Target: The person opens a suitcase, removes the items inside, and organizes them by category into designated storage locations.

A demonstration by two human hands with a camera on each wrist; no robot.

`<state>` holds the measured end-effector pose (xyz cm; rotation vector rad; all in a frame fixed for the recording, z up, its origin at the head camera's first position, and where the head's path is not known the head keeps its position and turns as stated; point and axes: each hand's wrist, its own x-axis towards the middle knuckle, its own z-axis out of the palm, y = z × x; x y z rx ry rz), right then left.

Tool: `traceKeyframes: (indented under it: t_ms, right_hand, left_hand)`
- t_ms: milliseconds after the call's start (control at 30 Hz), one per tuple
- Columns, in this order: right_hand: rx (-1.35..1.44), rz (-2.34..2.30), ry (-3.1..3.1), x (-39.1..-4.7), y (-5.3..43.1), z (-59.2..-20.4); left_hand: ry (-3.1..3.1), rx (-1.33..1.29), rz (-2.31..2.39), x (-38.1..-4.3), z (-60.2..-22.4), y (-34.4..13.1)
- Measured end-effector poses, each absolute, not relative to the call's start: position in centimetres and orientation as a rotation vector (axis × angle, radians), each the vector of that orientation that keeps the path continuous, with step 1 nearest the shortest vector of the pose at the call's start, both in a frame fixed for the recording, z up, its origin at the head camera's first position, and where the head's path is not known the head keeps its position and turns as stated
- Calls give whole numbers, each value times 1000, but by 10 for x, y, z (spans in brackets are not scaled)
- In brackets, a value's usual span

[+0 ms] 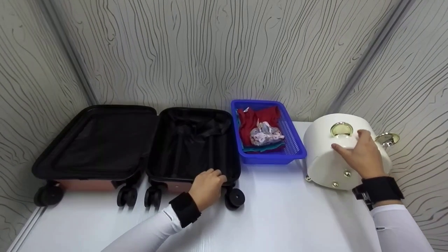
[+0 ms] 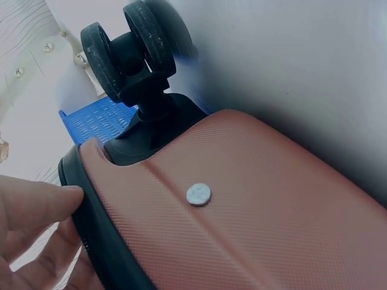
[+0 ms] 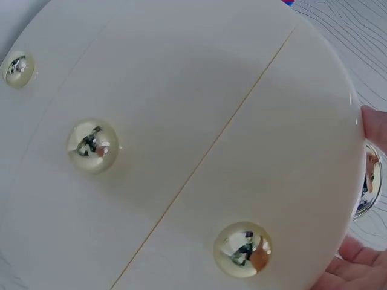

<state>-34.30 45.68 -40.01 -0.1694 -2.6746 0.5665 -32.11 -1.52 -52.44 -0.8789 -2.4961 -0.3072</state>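
Note:
My left hand (image 1: 206,189) grips the near rim of an open suitcase's right half (image 1: 196,154), which is black inside and pinkish outside. In the left wrist view, the thumb (image 2: 42,202) presses the suitcase's black edge, with the other fingers behind it. My right hand (image 1: 365,157) rests on a white drum-shaped container (image 1: 322,147), thumb and fingers spread. This container has gold ear-like loops (image 1: 341,129), and its flat face with gold ball knobs (image 3: 94,145) is turned toward me. In the right wrist view, fingertips (image 3: 357,266) touch the container's edge.
The suitcase's other half (image 1: 101,143) lies open at the left, with black wheels (image 1: 127,195) toward me. A blue basket (image 1: 269,159) stands between suitcase and container, holding red and teal cloth (image 1: 252,120) and a patterned bundle (image 1: 266,134). Wood-patterned walls (image 1: 196,52) enclose the white table (image 1: 276,210).

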Motion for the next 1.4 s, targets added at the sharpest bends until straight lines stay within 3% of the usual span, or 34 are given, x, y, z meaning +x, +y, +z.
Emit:
traceKeyframes:
  t_ms: [733,1133,1400]
  right_hand:
    - [-88,557,-2822,-404,483,-393]
    - [-56,567,-2742,-402,475,-403]
    - [-20,578,-2495,-382,441,-414]
  left_hand:
    - [-2481,-879,-308,-322,-526,-11]
    - [-2451,-862,-332,-322,-530,-12]
    - [-2436,-870,-353,-322,-530,-11]
